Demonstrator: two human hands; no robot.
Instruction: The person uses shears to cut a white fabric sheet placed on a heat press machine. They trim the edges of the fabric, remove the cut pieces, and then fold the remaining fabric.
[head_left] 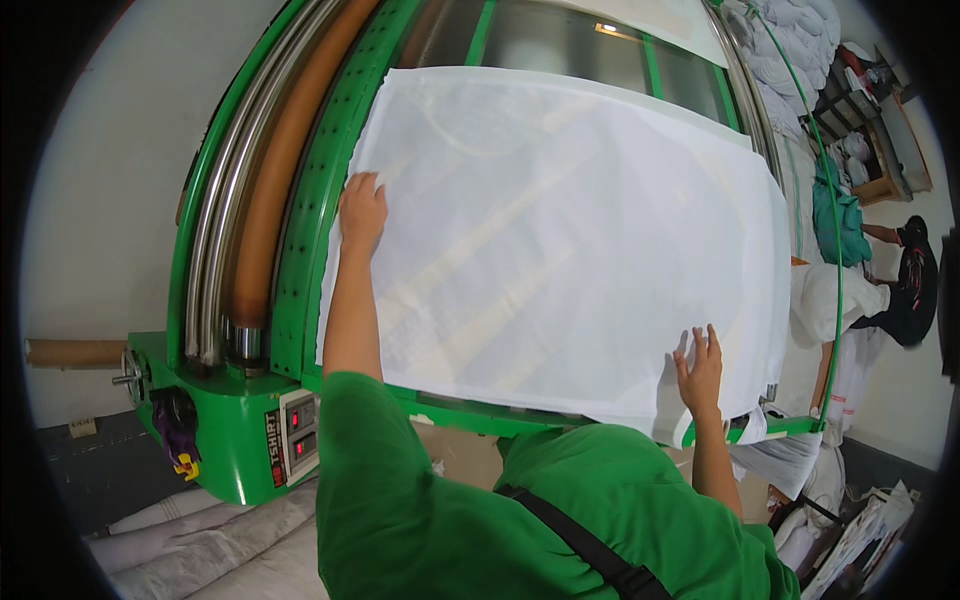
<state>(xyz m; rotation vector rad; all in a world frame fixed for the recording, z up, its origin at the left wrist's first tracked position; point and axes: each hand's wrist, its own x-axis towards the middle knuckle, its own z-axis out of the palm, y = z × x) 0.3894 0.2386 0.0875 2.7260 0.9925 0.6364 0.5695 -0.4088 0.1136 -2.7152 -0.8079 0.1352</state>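
Note:
A large white translucent sheet [560, 240] lies over the flat bed of a green machine [303, 250], with pale streaks showing through it. My left hand [362, 210] rests at the sheet's left edge, fingers slightly bent and apart, next to the perforated green strip. Lower down on the right, my right hand [697, 365] is on or just over the sheet near its near right corner, fingers spread. Neither hand appears to hold anything.
Steel rollers and a brown roller [265, 200] run along the left, above a control panel [298, 434]. At right, another person [895, 285] in dark clothing is beside piled white fabric [790, 50] and teal cloth [838, 215]. Long rolls [200, 555] lie at lower left.

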